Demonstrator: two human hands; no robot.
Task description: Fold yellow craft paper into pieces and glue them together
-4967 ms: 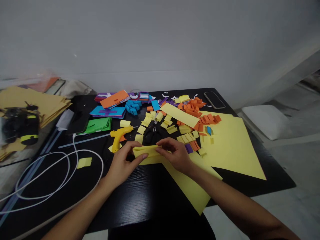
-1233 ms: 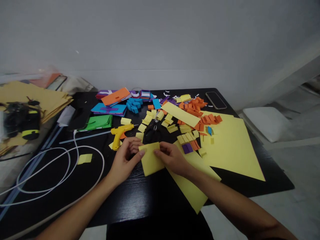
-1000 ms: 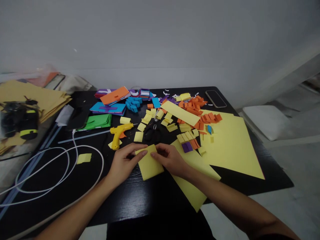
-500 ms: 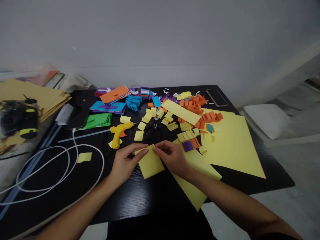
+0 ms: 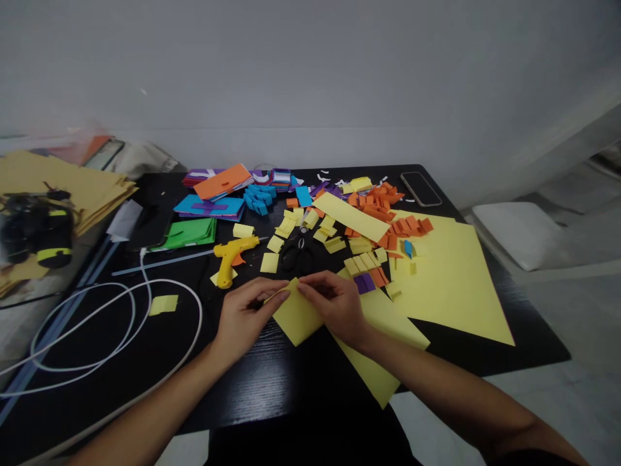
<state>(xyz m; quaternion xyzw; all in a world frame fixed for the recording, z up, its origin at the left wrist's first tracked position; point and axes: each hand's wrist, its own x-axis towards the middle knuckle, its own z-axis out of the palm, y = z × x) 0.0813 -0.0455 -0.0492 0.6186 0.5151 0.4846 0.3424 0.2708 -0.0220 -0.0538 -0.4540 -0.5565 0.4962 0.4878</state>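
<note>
Between my two hands is a piece of yellow paper (image 5: pixel 298 317), tilted with one corner pointing down toward me. My left hand (image 5: pixel 247 310) pinches its upper left edge between thumb and fingers. My right hand (image 5: pixel 337 304) pinches the same top edge close beside the left fingertips. Just beyond my hands lie black-handled scissors (image 5: pixel 299 255), partly ringed by small folded yellow paper pieces (image 5: pixel 286 223). A yellow glue gun (image 5: pixel 227 259) rests on its side left of the scissors. A larger yellow sheet (image 5: pixel 388 330) lies partly under my right forearm.
Stacks of folded coloured paper (image 5: pixel 208 207) and a pile of orange paper pieces (image 5: pixel 381 200) fill the back of the black table (image 5: pixel 272 388). A big yellow sheet (image 5: pixel 451 278) and a phone (image 5: pixel 421 189) are at right. A white cable (image 5: pixel 198 317) loops across the left.
The yellow paper has turned slightly between my fingers, its lower corner swinging to the right. Both hands stay in nearly the same place.
</note>
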